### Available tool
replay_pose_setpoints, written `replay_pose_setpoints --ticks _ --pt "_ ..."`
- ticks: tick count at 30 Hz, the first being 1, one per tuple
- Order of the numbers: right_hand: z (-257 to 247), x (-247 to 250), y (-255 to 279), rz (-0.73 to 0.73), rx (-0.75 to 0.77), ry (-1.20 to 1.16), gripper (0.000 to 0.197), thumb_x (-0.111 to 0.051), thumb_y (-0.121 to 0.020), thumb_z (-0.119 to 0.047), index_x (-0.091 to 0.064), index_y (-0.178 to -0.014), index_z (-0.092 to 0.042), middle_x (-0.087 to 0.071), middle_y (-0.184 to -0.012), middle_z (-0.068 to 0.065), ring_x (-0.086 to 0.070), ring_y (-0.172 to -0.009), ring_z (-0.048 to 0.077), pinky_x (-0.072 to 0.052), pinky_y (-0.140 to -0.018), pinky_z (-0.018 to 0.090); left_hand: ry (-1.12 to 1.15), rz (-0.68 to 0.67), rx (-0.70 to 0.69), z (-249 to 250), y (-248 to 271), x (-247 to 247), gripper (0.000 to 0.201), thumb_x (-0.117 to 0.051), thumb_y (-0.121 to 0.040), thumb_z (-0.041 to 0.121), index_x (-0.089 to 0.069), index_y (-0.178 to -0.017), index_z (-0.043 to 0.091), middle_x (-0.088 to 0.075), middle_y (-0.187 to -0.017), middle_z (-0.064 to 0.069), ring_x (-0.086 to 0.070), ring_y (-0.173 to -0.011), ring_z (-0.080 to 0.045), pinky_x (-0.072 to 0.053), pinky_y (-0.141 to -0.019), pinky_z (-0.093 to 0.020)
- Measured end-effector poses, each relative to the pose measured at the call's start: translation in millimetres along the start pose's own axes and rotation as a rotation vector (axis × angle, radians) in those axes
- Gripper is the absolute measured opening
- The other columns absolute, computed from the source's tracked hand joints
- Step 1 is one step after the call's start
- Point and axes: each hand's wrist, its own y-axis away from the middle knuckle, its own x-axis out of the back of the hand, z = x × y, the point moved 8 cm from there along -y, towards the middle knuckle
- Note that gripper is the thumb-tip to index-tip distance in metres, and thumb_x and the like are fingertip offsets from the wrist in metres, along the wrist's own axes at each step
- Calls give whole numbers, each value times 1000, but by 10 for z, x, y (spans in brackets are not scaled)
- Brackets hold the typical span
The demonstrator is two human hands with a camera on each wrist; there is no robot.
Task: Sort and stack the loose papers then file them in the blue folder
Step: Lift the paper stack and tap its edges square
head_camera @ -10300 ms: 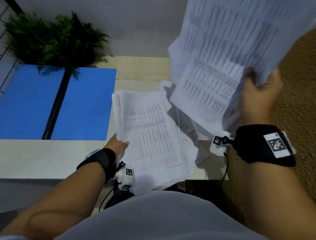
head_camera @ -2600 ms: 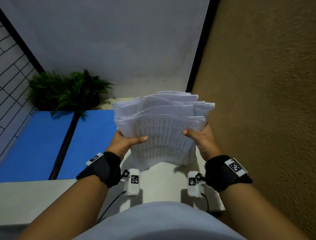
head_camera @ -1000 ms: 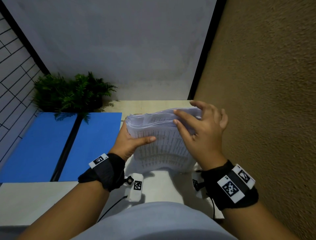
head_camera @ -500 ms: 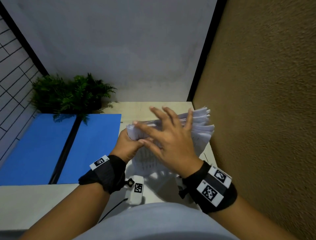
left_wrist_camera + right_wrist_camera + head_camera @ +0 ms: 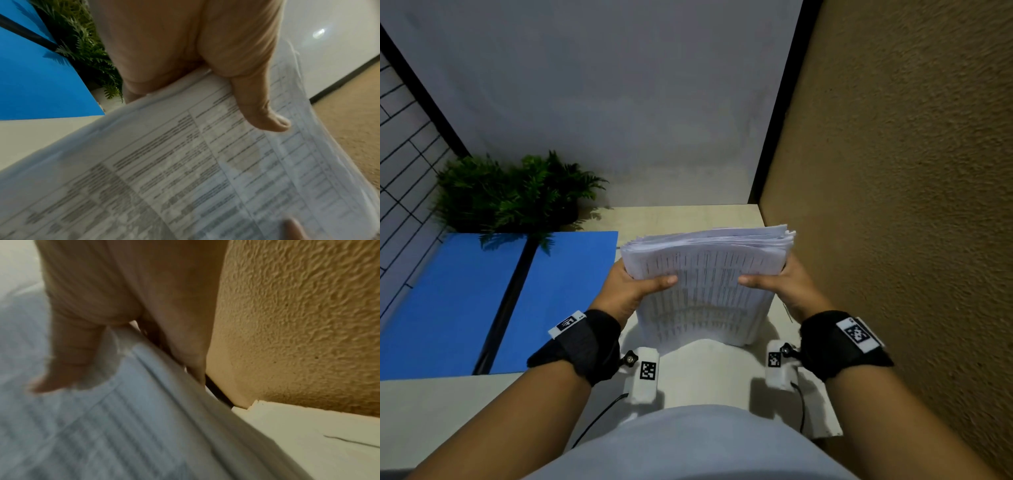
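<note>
Between both hands, paper stack (image 5: 705, 274) upright on desk; L hand (image 5: 631, 291) & R hand (image 5: 787, 286) pinching its sides.

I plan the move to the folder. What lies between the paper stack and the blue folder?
Only the left hand gripping the paper stack, then a bare strip of table before the blue folder, as the head view shows.
</note>
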Motion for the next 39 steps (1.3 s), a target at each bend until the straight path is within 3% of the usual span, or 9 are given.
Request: replay_pose_setpoints --ticks 6,9,13,16,19,25,30,33,39 --pt "-16 -109 94 200 77 -139 47 -83 -72 -13 -67 -116 -14 -73 -111 7 -69 -107 22 -56 -93 49 15 162 -78 156 -17 -23 59 -90 -63 18 -68 -117 14 -75 -109 -7 -71 -104 -23 -59 -88 -40" --pt "-214 -106 179 284 168 -138 53 -85 -72 -18 -59 -118 -23 -69 -114 2 -68 -105 17 -58 -90 43 -3 214 -173 352 -11 26 50 -87 -69 13 -66 -114 16 -74 -105 -2 -72 -95 -14 -60 -80 -31" --pt "-426 -97 413 476 381 50 78 -83 -75 -21 -35 -131 -47 -46 -122 -18 -52 -113 -4 -52 -92 21 -86 280 -270 438 81 1 60 -89 -66 38 -50 -110 24 -56 -103 7 -60 -92 -7 -52 -76 -19" --pt "-533 -250 547 505 605 286 70 -80 -78 -26 -46 -137 -38 -32 -132 -11 -36 -121 -14 -42 -97 6 -51 333 -323 450 135 2 62 -70 -70 57 -48 -117 22 -53 -107 6 -57 -94 3 -47 -81 -12" --pt "-519 -342 571 524 656 428 58 -77 -80 -35 -57 -134 -25 -29 -134 -6 -33 -120 -11 -32 -98 -1 -75 445 -374 510 185 52 43 -66 -84 47 -53 -112 18 -54 -103 9 -53 -91 9 -40 -77 -2" --pt "-440 -297 518 582 599 356 57 -72 -84 -40 -42 -130 -24 -32 -134 10 -42 -122 14 -43 -98 10 47 487 -272 396 85 191 20 -60 -84 45 -57 -99 32 -60 -110 -1 -56 -104 -18 -47 -95 -37" --pt "-445 -379 475 497 641 415 52 -69 -84 -42 -54 -132 -27 -30 -134 0 -35 -117 -14 -35 -92 -4 38 430 -297 457 114 109 16 -59 -94 29 -58 -109 25 -59 -109 6 -57 -99 -10 -44 -78 -7" --pt "-455 -329 476 553 644 367 41 -68 -87 -36 -57 -122 -18 -30 -130 -1 -34 -117 -16 -36 -90 -3 47 333 -294 501 97 51 26 -59 -91 37 -59 -116 38 -66 -120 -4 -63 -108 -15 -50 -89 -22" --pt "-447 -285 435 502 579 303 29 -60 -89 -40 -59 -117 -32 -28 -132 -7 -37 -115 -11 -38 -89 2 -109 212 -376 574 141 -39 82 -74 -79 41 -33 -149 41 -55 -138 4 -53 -128 -6 -45 -102 -22"
